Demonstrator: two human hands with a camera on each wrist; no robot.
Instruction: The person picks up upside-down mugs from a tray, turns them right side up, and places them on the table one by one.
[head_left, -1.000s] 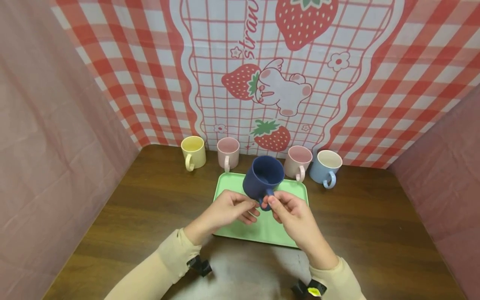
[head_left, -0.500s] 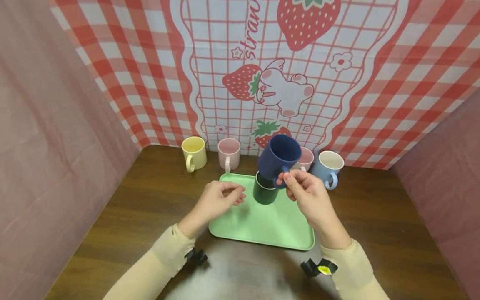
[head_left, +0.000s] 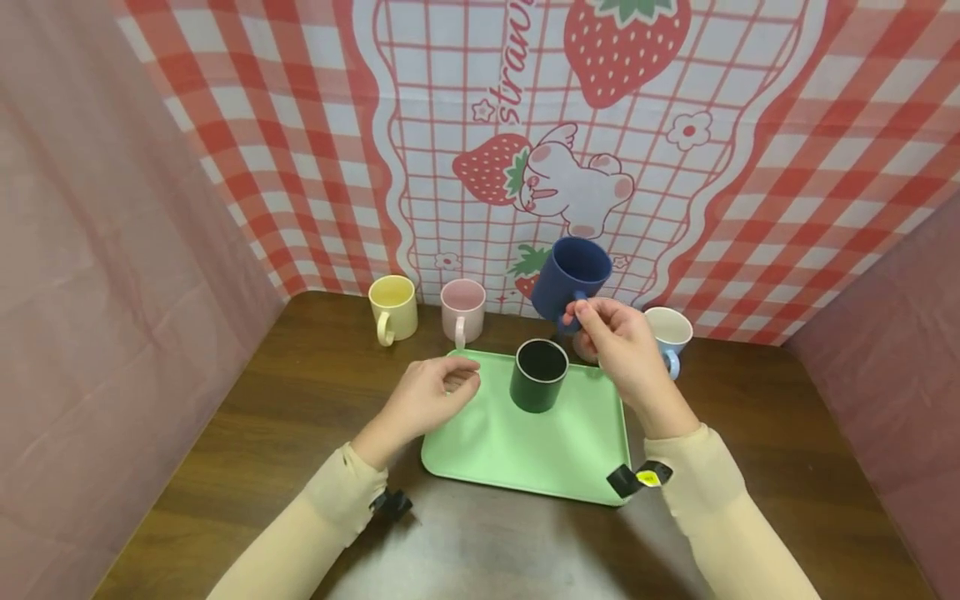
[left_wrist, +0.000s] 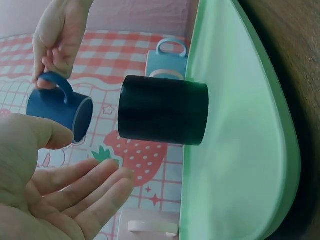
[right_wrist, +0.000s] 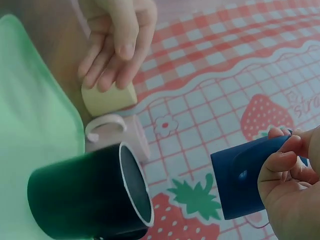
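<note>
My right hand (head_left: 626, 346) pinches the handle of a dark blue mug (head_left: 567, 279) and holds it raised in front of the back cloth, its mouth tipped slightly toward me. Below it, a dark green mug (head_left: 537, 383) with a pale rim stands upright on the light green tray (head_left: 517, 458). My left hand (head_left: 427, 400) hovers over the tray's left side, fingers relaxed and holding nothing. In the left wrist view that hand (left_wrist: 65, 195) has its fingers spread apart, away from the dark green mug (left_wrist: 162, 110).
Along the back of the wooden table (head_left: 285, 417) stand a yellow mug (head_left: 393, 308), a pink mug (head_left: 462, 308) and a light blue mug (head_left: 667, 333). Another pink mug (head_left: 585, 346) is mostly hidden behind my right hand. A checked strawberry cloth (head_left: 480, 225) hangs behind them.
The dark blue mug has risen up and back to the right in my right hand, uncovering the dark green mug on the tray. My left hand has drawn back leftward from it.
</note>
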